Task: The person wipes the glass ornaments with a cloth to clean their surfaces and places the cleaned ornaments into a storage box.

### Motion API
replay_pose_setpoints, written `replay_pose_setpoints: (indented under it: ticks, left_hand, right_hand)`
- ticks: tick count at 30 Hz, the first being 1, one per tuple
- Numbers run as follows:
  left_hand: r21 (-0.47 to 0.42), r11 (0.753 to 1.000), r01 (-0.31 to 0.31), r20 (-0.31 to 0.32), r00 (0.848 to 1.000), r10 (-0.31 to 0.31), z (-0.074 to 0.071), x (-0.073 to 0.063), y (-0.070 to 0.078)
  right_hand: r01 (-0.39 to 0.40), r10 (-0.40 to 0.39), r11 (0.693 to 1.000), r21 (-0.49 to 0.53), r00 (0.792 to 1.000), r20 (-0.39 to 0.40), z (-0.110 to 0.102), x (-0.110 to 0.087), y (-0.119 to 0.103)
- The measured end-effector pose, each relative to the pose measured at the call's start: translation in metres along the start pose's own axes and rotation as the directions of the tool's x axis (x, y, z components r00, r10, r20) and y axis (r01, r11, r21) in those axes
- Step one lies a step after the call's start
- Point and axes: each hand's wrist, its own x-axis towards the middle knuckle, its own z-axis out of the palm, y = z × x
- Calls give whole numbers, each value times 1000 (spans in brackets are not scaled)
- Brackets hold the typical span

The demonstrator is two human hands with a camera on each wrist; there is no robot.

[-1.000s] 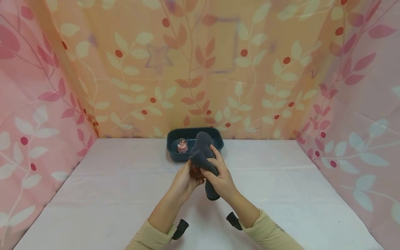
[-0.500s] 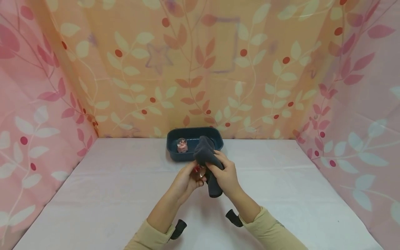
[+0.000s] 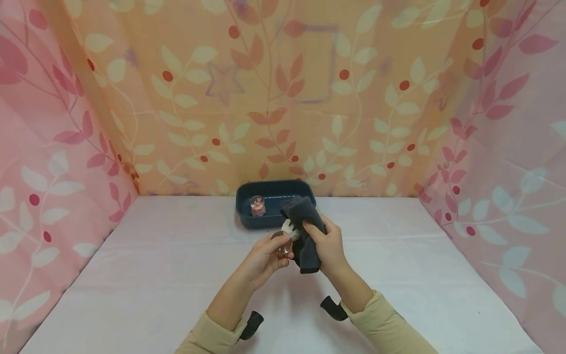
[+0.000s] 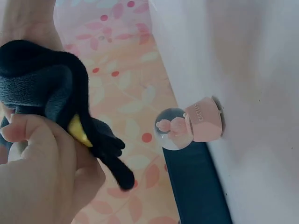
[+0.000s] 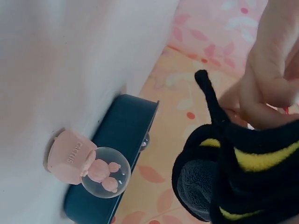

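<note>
My left hand [image 3: 263, 258] holds a small snow globe [image 3: 289, 230] with a clear ball and a white base, tilted in its fingers. Against that base my right hand [image 3: 331, 243] grips a bunched dark grey cloth [image 3: 309, 236], whose loose end hangs below the hand. In the right wrist view the cloth [image 5: 196, 186] shows black and yellow bands and a black loop, with my left hand [image 5: 275, 70] behind it. In the left wrist view the cloth [image 4: 37, 88] covers most of the held globe, above my left hand [image 4: 42, 172].
A dark blue tray [image 3: 240, 216] stands by the back curtain, with a pink globe [image 3: 258, 206] in its left part. A pink cactus globe [image 5: 72, 156] stands on the white table in front of the tray, hidden from the head view. Black wrist mounts [image 3: 252, 325] sit under both sleeves.
My right hand has drawn the cloth rightward, and its top has sunk lower and folded over. The globe's white base has come into view. My left hand stays nearly in place.
</note>
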Motion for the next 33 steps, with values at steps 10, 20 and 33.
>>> replay_pose_setpoints:
  ticks: [10,20,33]
  left_hand:
    - [114,993,-41,-28,999,44,-4,-2,2]
    - [69,995,-67,-13,998,68,-3,-1,-1]
    - [117,988,-103,-45,993,109,5,-2,0]
  right_hand:
    - [5,-2,998,56,998,-57,-8,5,-8]
    - [364,-338,918,-159,926,169,-6,-3,-1]
    - [482,-416,828,-287,871,261,1,-6,10]
